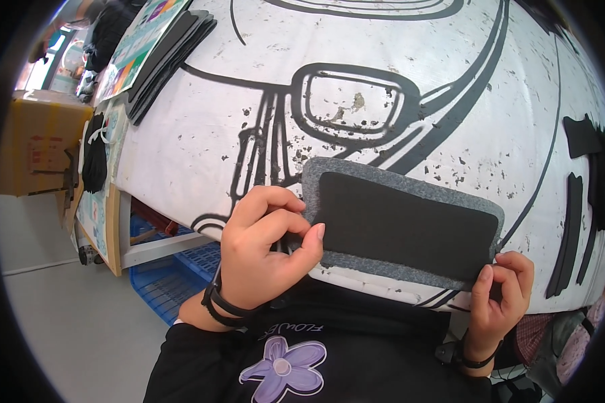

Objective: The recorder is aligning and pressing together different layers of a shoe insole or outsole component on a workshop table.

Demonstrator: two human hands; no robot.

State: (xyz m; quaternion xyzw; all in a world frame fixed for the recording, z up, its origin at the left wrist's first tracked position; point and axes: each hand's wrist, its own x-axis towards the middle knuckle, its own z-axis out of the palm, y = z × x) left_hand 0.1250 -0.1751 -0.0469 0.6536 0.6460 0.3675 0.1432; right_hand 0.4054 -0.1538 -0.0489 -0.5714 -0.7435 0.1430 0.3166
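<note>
Between my hands is a rectangular grey felt piece (pixel 395 174) with rounded corners. A smaller black panel (pixel 403 225) lies on its face, leaving a speckled grey border all round. My left hand (pixel 269 245) is closed on the piece's left edge, thumb on the front and fingers bent at the edge, partly hidden. At the lower right corner, my right hand (pixel 504 292) pinches the piece between thumb and fingers. The piece is tilted, its right end lower in the picture, and overlaps the near edge of the table.
A white table (pixel 181 148) with black line drawings and worn patches spreads ahead. Dark sheets (pixel 165 64) are stacked at its far left. Black strips (pixel 566 235) lie on the right. A cardboard box (pixel 44 144) and a blue plastic crate (pixel 158 285) are at left.
</note>
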